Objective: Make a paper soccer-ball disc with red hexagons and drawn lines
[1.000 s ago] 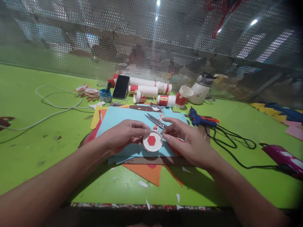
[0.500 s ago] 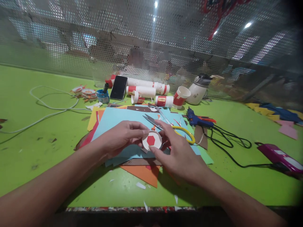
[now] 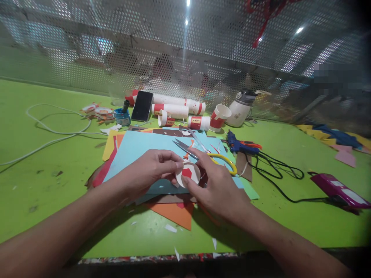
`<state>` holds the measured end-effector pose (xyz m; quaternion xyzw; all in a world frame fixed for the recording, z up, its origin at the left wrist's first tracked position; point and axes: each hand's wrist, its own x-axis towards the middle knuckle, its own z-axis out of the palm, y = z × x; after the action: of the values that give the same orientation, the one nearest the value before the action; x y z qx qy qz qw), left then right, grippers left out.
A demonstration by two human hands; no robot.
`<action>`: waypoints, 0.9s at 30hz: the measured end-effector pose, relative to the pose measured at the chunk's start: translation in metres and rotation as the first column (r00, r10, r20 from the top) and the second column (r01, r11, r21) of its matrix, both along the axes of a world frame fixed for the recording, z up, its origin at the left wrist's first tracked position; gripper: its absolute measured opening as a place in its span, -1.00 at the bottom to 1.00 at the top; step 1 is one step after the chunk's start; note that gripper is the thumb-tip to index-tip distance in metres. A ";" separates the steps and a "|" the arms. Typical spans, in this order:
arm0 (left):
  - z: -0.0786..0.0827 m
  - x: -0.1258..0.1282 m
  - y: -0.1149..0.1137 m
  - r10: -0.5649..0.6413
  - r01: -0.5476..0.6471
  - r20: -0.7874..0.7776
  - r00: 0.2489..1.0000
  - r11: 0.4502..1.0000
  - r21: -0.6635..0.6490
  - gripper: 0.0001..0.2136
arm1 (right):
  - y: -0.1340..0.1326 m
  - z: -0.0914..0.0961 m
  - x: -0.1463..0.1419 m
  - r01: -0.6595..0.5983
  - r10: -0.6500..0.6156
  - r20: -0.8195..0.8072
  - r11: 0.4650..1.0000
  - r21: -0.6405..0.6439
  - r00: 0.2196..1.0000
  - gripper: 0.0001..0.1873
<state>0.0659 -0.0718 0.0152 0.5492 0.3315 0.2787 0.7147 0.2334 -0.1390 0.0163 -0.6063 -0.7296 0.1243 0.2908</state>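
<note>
Between my two hands is a round white paper cup base [image 3: 191, 180] with a red paper hexagon [image 3: 186, 175] on its face. My left hand [image 3: 158, 168] pinches its left rim between thumb and fingers. With the thumb near the hexagon and the fingers round the far side, my right hand [image 3: 216, 183] grips the right part. Beneath them lie light blue paper sheets [image 3: 136, 144] on a stack of coloured paper. Yellow-handled scissors [image 3: 222, 157] rest on the sheets just beyond my right hand.
Paper cups [image 3: 171, 111] and a phone [image 3: 142, 106] are at the back, beside a blue ink jar [image 3: 122, 116]. A blue glue gun [image 3: 242, 146] lies right, its black cord running to a purple power strip [image 3: 337, 189]. A white kettle-like bottle [image 3: 240, 110] stands behind.
My right thumb has slid up onto the red hexagon and now covers part of it. The disc is tilted slightly differently. The whole view has shifted a little.
</note>
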 end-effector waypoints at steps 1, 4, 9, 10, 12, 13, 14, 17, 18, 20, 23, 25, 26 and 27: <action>0.000 0.000 0.000 0.001 -0.001 -0.001 1.000 1.000 0.000 -0.90 | 0.000 0.000 0.000 0.001 -0.001 -0.001 1.000 0.004 1.000 -0.38; 0.000 0.000 0.000 0.006 -0.006 -0.007 1.000 1.000 0.004 -0.91 | 0.000 -0.002 0.001 -0.006 0.006 -0.013 1.000 0.014 1.000 -0.39; 0.000 0.001 -0.001 0.003 -0.003 0.004 1.000 1.000 0.020 -0.90 | 0.001 -0.008 0.000 -0.017 0.019 -0.028 0.997 0.074 0.999 -0.45; 0.000 0.001 -0.001 0.006 -0.006 -0.005 1.000 1.000 0.029 -0.89 | 0.001 -0.009 -0.001 -0.016 0.019 -0.033 0.996 0.087 0.999 -0.47; 0.001 0.001 -0.002 0.014 -0.012 -0.029 0.999 0.999 0.053 -0.88 | 0.002 -0.011 -0.001 -0.016 0.020 -0.039 0.994 0.107 0.999 -0.50; 0.002 0.001 -0.002 0.018 -0.016 -0.041 0.999 0.998 0.064 -0.88 | 0.002 -0.011 -0.001 -0.016 0.021 -0.039 0.994 0.110 0.999 -0.51; 0.002 0.001 -0.003 0.021 -0.017 -0.051 0.998 0.997 0.072 -0.88 | 0.002 -0.011 -0.001 -0.015 0.019 -0.038 0.994 0.110 0.999 -0.51; 0.002 0.001 -0.003 0.022 -0.018 -0.056 0.998 0.996 0.082 -0.88 | 0.002 -0.010 -0.001 -0.012 0.015 -0.038 0.995 0.101 0.999 -0.51; 0.002 0.001 -0.003 0.024 -0.019 -0.056 0.998 0.996 0.083 -0.88 | 0.002 -0.010 -0.001 -0.010 0.014 -0.038 0.995 0.099 0.999 -0.51; 0.002 0.002 -0.003 0.023 -0.018 -0.058 0.998 0.996 0.085 -0.88 | 0.002 -0.010 -0.001 -0.007 0.011 -0.033 0.995 0.100 0.999 -0.51; 0.001 0.002 -0.003 0.028 -0.023 -0.060 0.998 0.997 0.078 -0.88 | 0.002 -0.010 0.000 -0.006 0.009 -0.030 0.995 0.102 1.000 -0.51; 0.001 0.002 -0.002 0.027 -0.024 -0.044 0.999 0.998 0.062 -0.88 | 0.002 -0.010 0.000 -0.008 0.011 -0.034 0.995 0.101 0.999 -0.52; 0.001 0.002 -0.002 0.025 -0.024 -0.032 0.999 0.998 0.050 -0.88 | 0.002 -0.010 0.000 -0.007 0.011 -0.038 0.995 0.100 0.999 -0.52; 0.000 0.002 -0.002 0.020 -0.019 -0.021 1.000 0.999 0.039 -0.88 | 0.002 -0.011 0.000 -0.009 0.013 -0.043 0.995 0.096 0.999 -0.53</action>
<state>0.0682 -0.0735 0.0155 0.5628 0.3392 0.2862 0.6973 0.2332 -0.1366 0.0058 -0.5849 -0.7315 0.1041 0.3346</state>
